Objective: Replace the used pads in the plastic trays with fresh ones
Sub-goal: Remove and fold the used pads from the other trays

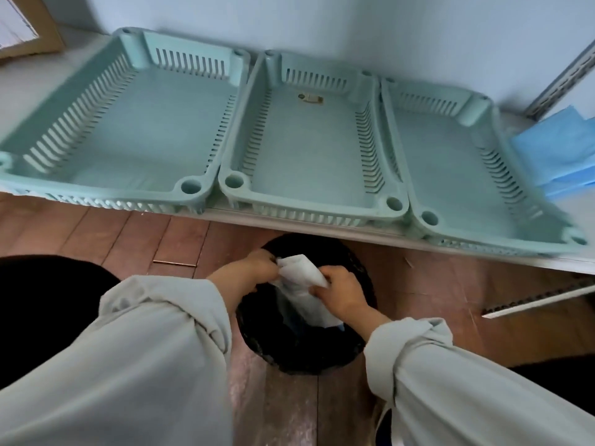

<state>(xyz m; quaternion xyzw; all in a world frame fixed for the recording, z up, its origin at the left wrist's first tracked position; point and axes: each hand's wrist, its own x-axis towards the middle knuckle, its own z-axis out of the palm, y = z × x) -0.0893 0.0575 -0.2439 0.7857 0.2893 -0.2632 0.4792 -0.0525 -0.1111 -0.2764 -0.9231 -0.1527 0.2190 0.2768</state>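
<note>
Three pale green plastic trays stand side by side on a white shelf: the left tray (80, 175), the middle tray (240, 130) and the right tray (476, 111). No pad lies in any of them. Both my hands hold a crumpled white used pad (301, 272) over a bin lined with a black bag (354, 346). My left hand (249, 272) pinches the pad's left end. My right hand (343, 291) grips its right side. Part of the pad hangs down into the bin. A stack of blue fresh pads (560, 149) lies on the shelf right of the trays.
The white shelf edge (322, 225) runs above the bin. The floor (128, 233) is reddish wood. A cardboard box (35, 33) stands at the far left. A slotted metal rail (563, 78) leans at the right, and a white strip (534, 302) lies on the floor.
</note>
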